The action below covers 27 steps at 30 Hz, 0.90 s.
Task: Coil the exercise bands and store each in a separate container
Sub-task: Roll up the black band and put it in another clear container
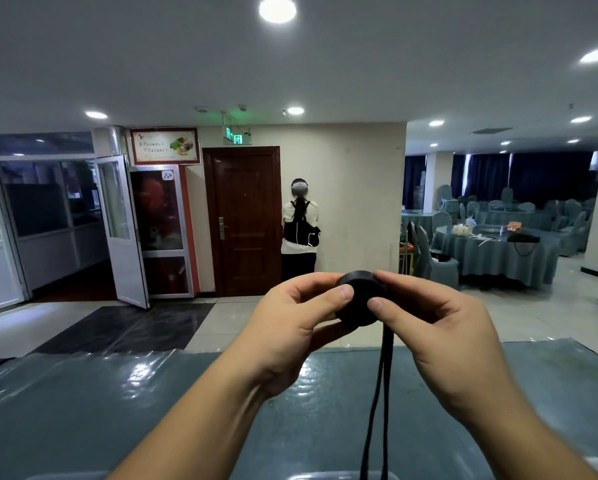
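A black exercise band (360,303) is rolled into a tight round coil, held up in front of me at chest height. My left hand (290,327) grips the coil from the left, thumb across its face. My right hand (429,320) pinches it from the right with thumb and fingers. The band's loose tail (379,393) hangs straight down from the coil as two thin black strands and leaves the frame at the bottom. No container shows in this view.
Below my arms lies a table under a glossy teal cover (117,410). A person (299,230) stands with their back to me beside a brown door (245,220). Round tables with covered chairs (495,247) fill the right side of the room.
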### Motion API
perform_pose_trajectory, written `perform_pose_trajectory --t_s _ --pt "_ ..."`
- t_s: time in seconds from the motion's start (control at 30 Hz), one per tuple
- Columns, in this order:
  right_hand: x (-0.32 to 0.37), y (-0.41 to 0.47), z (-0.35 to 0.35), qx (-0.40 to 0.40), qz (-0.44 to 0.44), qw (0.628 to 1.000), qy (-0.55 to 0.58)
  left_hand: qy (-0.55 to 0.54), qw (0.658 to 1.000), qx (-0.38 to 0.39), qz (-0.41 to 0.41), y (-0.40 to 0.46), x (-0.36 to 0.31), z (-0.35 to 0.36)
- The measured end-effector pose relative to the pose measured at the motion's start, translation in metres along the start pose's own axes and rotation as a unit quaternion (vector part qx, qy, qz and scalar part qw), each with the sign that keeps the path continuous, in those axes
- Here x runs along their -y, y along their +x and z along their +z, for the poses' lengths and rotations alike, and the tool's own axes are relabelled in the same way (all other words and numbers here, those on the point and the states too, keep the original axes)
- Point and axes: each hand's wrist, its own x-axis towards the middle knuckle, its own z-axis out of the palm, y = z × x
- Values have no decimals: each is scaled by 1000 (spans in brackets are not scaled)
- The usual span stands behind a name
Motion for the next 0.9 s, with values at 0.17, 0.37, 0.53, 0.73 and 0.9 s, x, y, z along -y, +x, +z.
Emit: perform_pose_trajectory --t_s 0.17,0.37,0.53,0.73,0.9 --pt "6 6 -10 74 15 996 -45 148 989 12 -5 2 -7 -6" --pt "-4 8 -4 17 19 999 23 55 998 -18 11 7 -1 5" --pt "-8 10 -10 22 35 999 29 46 999 -19 -5 8 3 6" --pt "-5 13 -6 24 36 998 39 78 997 -3 21 12 -6 1" --pt "-8 10 0 -22 21 1000 3 33 999 -23 18 8 10 9"
